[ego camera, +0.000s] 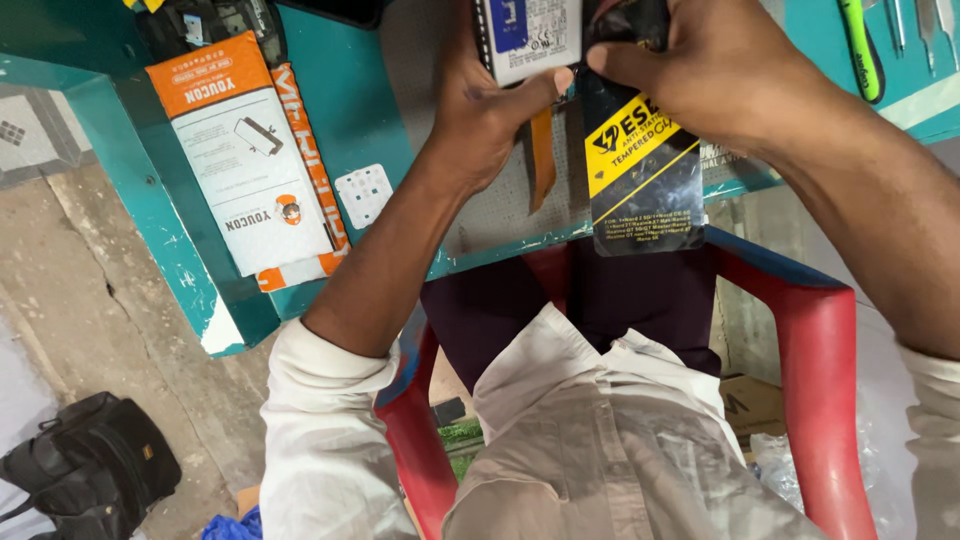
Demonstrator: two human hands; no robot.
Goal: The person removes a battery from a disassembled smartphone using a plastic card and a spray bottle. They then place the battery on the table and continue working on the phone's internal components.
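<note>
The teal workbench fills the upper frame, with my red chair below it. At upper left lies an orange-and-white box. Top centre, on the grey mat, my right hand pinches the top of a black-and-yellow tempered-glass packet that hangs over the bench edge. My left hand has its thumb pressed on a white-backed phone, beside an orange pry tool.
</note>
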